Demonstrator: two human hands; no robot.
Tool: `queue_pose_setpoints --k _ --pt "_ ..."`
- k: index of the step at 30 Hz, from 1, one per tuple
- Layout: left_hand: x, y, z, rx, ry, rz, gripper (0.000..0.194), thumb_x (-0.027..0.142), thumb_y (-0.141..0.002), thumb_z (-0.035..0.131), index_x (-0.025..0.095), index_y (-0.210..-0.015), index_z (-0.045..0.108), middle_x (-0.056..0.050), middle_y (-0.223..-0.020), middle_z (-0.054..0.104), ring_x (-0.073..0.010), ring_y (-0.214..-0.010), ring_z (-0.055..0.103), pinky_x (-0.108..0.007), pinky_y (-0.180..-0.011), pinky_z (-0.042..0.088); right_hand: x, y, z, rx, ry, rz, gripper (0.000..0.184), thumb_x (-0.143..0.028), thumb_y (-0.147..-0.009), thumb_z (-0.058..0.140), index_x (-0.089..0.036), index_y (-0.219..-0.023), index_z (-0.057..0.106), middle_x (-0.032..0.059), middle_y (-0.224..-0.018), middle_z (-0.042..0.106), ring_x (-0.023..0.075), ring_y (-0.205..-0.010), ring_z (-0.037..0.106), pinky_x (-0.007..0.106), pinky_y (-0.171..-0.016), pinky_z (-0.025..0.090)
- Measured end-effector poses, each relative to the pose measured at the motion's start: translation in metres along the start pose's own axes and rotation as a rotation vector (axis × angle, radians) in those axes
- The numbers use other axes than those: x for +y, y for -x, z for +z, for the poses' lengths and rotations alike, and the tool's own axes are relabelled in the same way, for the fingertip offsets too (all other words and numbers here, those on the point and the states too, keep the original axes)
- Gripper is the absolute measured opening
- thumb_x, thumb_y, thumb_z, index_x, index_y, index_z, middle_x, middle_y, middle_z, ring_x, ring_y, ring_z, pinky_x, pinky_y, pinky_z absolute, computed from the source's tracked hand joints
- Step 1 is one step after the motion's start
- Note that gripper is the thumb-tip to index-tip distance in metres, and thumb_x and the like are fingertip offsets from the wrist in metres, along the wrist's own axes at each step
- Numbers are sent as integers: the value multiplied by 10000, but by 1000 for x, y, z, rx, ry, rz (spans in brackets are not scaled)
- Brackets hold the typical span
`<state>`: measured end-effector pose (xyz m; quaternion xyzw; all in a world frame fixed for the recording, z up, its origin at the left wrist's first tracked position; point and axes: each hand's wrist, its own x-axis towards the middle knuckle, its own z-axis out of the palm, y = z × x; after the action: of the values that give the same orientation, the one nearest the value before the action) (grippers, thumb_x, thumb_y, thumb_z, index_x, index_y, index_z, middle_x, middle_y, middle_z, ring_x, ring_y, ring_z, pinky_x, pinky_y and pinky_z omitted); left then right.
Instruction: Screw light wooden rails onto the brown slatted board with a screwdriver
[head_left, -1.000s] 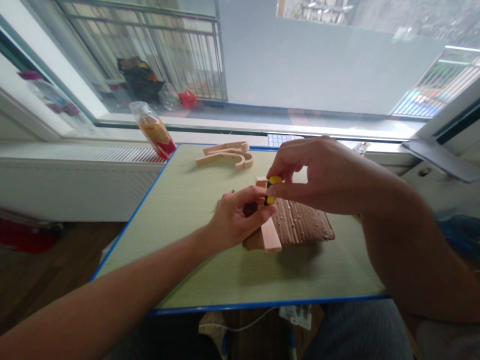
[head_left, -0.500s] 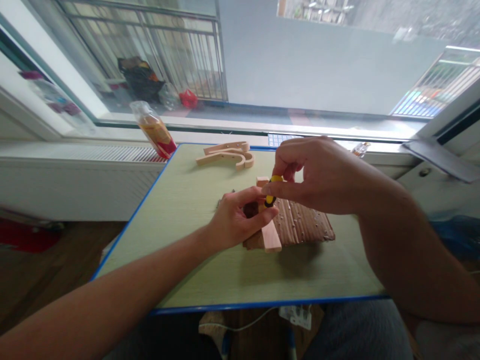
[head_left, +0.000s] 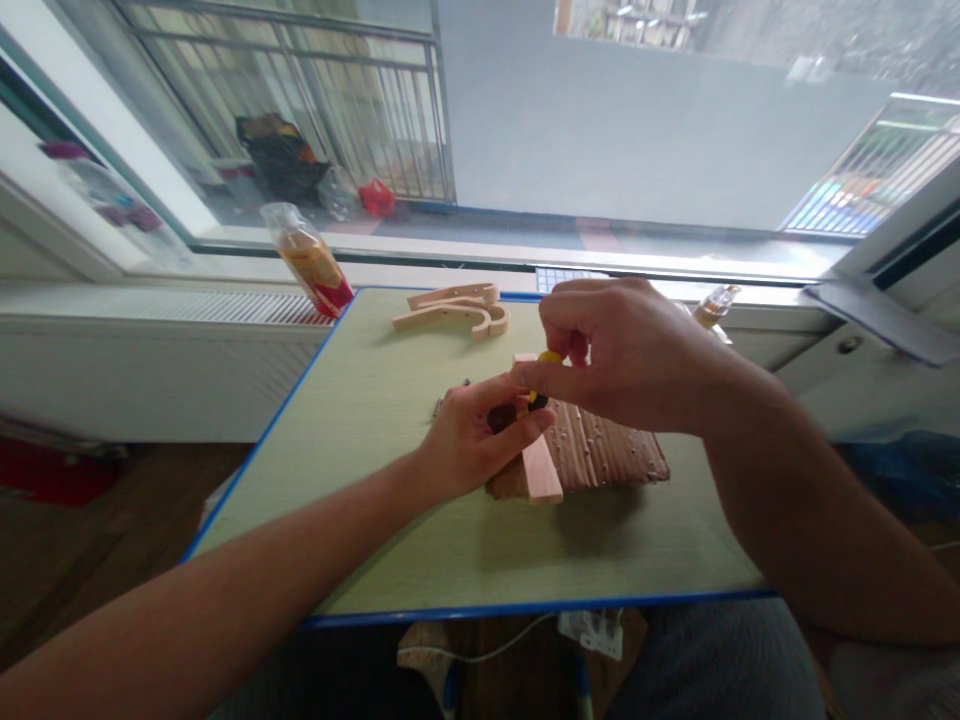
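Note:
My right hand is closed on a small screwdriver with a yellow and black handle, held upright over a pale wooden strip. My left hand curls its thumb and index finger around the lower end of the screwdriver, just above the strip. The screwdriver's tip is hidden behind these fingers. Under the strip lies a brown corrugated board dotted with small holes. Left of my left hand are a few small metal pieces, perhaps screws, partly covered by the hand.
Curved wooden hook-shaped pieces lie at the back of the green table, which has a blue edge. A drink bottle leans by the radiator. Another small bottle lies on the windowsill at right.
My right hand has turned slightly around the screwdriver, its wrist and forearm shifting a little left. The left hand, strip and board stay in place.

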<state>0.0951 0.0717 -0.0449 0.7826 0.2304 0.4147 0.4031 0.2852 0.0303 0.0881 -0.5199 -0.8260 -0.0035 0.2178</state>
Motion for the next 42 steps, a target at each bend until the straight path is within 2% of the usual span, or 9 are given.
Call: queue_pose_setpoints --k 4,7,10,14,20,26,34,38,42 --pt "-2 0 0 -8 33 -19 211 372 -941 773 161 -934 778 18 -690 633 -103 -605 525 -230 -552 423 4 0 -1 -18 -42 9 325 -475 -855 748 -210 -732 605 -26 -707 602 119 -641 473 309 -606 309" --pt "-3 1 -1 -22 29 -16 203 367 -943 773 165 -955 781 15 -698 651 -105 -605 534 -233 -561 436 8 3 -6 -75 -146 -4 294 -494 -880 749 -209 -949 754 -2 -833 710 133 -705 576 303 -646 373" --pt "-2 0 -1 -31 50 -11 189 353 -947 768 169 -989 778 6 -737 693 -104 -618 546 -228 -568 437 10 7 -13 -151 -195 -101 293 -431 -909 730 -218 -1099 792 28 -984 761 145 -791 624 301 -699 417" --pt "0 0 -1 -11 54 -23 173 339 -936 778 166 -934 759 14 -729 691 -93 -605 533 -216 -556 424 10 7 -16 -186 -154 -171 175 -244 -911 671 -214 -1030 797 26 -1005 762 138 -811 615 294 -730 428" --pt "0 1 0 -26 39 -40 216 366 -947 759 151 -968 757 -23 -783 748 -113 -642 594 -231 -575 447 3 6 -16 -185 -131 -158 113 -196 -887 661 -195 -889 774 17 -954 747 131 -799 606 291 -724 425" --pt "1 1 -1 -32 1 -50 266 405 -945 753 143 -985 771 -48 -812 772 -135 -673 636 -242 -584 460 0 7 -18 -186 -88 -127 157 -231 -901 663 -201 -973 799 21 -936 744 144 -796 606 317 -721 398" --pt "1 4 4 -7 -76 -15 253 394 -932 753 147 -985 767 -40 -810 744 -132 -665 617 -250 -595 468 -5 9 -17 -176 7 -54 310 -434 -977 630 -198 -1089 798 41 -966 745 170 -820 609 331 -696 369" --pt "1 6 8 22 -88 -32 307 415 -862 810 135 -974 756 -57 -826 732 -149 -684 625 -263 -590 481 -7 10 -18 -192 44 -31 332 -483 -982 625 -209 -1072 791 36 -953 742 170 -810 603 329 -690 362" --pt "-1 6 8 25 -102 -28 367 425 -834 832 134 -1049 768 -61 -839 732 -155 -686 623 -284 -614 499 -8 8 -15 -166 60 -28 354 -527 -967 639 -198 -981 767 25 -881 720 158 -751 563 323 -654 332"
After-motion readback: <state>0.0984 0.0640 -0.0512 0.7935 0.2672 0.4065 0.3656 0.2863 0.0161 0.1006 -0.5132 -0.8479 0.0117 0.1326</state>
